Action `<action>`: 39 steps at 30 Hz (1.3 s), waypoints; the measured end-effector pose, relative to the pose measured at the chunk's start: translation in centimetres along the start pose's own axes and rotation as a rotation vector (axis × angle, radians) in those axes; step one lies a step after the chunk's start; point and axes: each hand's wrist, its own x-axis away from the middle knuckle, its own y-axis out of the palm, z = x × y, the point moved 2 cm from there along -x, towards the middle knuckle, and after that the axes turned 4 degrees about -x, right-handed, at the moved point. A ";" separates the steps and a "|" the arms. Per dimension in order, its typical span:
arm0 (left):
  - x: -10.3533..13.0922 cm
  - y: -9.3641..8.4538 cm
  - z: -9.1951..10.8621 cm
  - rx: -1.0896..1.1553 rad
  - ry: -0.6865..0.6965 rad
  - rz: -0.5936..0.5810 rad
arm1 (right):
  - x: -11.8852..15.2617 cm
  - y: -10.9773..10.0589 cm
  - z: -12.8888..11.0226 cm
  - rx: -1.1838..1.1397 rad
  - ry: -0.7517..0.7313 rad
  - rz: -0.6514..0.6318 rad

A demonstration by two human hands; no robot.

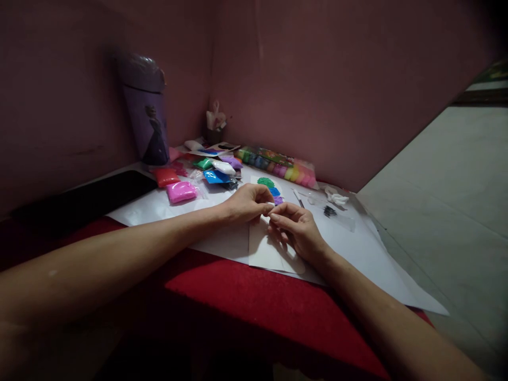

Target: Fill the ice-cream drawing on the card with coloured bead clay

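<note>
My left hand [251, 203] reaches in over the white card [264, 251], its thumb and fingers pinched together. Close against it, my right hand [296, 227] is also pinched, thumb to forefinger. The two sets of fingertips meet above the card. Something small and pale shows between them, too small to name. Just beyond the fingers, green clay [265, 182], blue clay [274, 192] and purple clay [278, 201] lie in textured patches on the card. The left hand partly covers these patches.
Packets of coloured clay, among them a pink packet [181, 192], lie at the left. Behind stand a purple tumbler [146, 121] and a long multicoloured pack [278, 166]. A thin tool [298, 198], black bits [329, 211] and white clay [336, 197] lie right.
</note>
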 end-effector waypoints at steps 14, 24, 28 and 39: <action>0.2 0.4 -0.3 -0.079 -0.048 -0.086 | 0.1 0.1 -0.2 0.005 -0.003 0.027; 0.0 0.0 -0.3 -0.119 0.021 0.006 | 0.4 0.3 -0.3 0.058 -0.044 0.006; -0.2 -0.2 -0.4 -0.109 0.055 0.043 | 0.7 0.8 -0.5 0.139 -0.061 -0.024; -0.1 -0.1 0.0 -0.068 0.002 0.073 | 1.1 1.1 -0.8 0.507 -0.273 -0.016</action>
